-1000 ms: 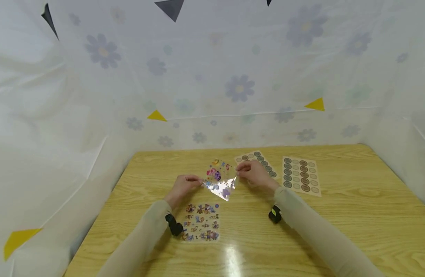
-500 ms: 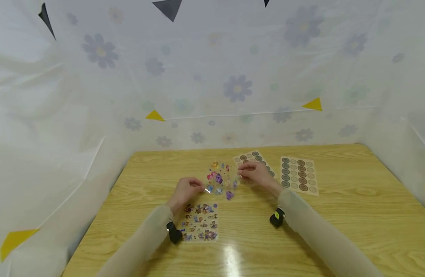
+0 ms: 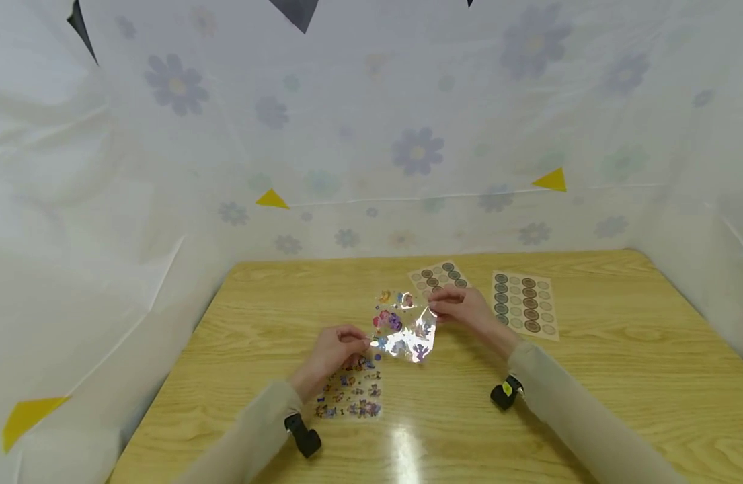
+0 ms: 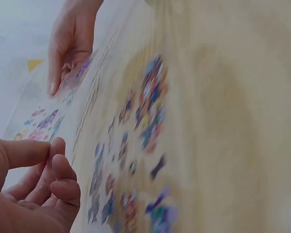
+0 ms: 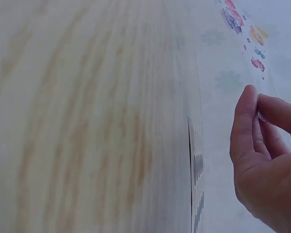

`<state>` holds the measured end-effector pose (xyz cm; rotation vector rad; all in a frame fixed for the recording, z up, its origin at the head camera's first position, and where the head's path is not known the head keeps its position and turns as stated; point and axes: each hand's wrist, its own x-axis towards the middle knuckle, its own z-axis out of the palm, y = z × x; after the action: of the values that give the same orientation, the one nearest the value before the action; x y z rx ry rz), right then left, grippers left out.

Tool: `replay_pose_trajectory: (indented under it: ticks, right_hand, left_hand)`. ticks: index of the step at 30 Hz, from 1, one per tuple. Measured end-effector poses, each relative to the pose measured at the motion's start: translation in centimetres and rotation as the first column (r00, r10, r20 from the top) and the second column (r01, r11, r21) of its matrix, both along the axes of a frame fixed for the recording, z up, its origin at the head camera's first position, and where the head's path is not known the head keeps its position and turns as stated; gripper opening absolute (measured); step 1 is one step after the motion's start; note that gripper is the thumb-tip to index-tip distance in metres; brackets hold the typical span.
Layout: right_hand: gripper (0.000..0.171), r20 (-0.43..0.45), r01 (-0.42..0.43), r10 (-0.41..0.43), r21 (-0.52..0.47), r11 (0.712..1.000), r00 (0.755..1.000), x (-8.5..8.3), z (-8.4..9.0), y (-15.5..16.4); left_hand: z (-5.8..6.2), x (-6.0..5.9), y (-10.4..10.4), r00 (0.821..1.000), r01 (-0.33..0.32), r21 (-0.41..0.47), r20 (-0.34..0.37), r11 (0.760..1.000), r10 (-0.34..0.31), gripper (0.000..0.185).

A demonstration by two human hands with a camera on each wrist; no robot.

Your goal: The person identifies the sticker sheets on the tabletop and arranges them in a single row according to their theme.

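Observation:
A clear sticker sheet [image 3: 388, 320] printed with small colourful cartoon figures is held up over the table between both hands, its lower part shining with glare. My left hand [image 3: 337, 351] pinches its left edge between thumb and forefinger. On the opposite edge, the fingertips of my right hand [image 3: 464, 310] pinch it too. In the left wrist view the raised sheet [image 4: 43, 121] spans from one hand to the other. A second clear sticker sheet [image 3: 349, 396] with cartoon figures lies flat on the table, partly covered by my left hand.
Two tan sheets of round stickers lie toward the back: one sheet [image 3: 428, 275] is partly behind my right hand, the other sheet [image 3: 526, 304] lies to its right. The wooden table [image 3: 619, 376] meets a pale flowered curtain [image 3: 359, 134] behind. Each wrist wears a black camera.
Both hands have moved a little right and nearer with the clear sheet still pinched between them. The glare on the sheet faded, then came back. The flat sheets have stayed put.

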<state>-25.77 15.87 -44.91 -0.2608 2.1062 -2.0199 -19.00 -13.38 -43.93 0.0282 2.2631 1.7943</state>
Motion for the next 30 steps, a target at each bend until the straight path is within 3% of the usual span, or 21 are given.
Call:
replay_pose_trajectory:
  ticks: [8, 15, 24, 30]
  right_hand:
    - [0.034, 0.015, -0.041, 0.041, 0.029, 0.999, 0.999, 2.0, 0.6, 1.3]
    - [0.028, 0.0, -0.054, 0.055, 0.156, 0.986, 0.998, 3.0, 0.5, 2.2]
    - [0.023, -0.031, -0.124, 0.139, 0.288, 0.949, 0.99, 3.9, 0.5, 3.0]
    - [0.023, -0.015, -0.204, 0.215, 0.265, 0.942, 0.976, 4.1, 0.1, 3.3]
  left_hand:
    - [-0.3, 3.3, 1.7, 0.999, -0.021, 0.149, 0.03, 0.989, 0.017, 0.017]
    - [-0.7, 5.6, 2.8, 0.993, -0.016, 0.247, 0.114, 0.969, -0.013, 0.019]
    - [-1.3, 7.9, 3.3, 0.985, 0.003, 0.296, 0.165, 0.955, -0.055, 0.022]
    - [-1.5, 8.8, 3.3, 0.978, 0.017, 0.304, 0.194, 0.953, -0.079, 0.022]
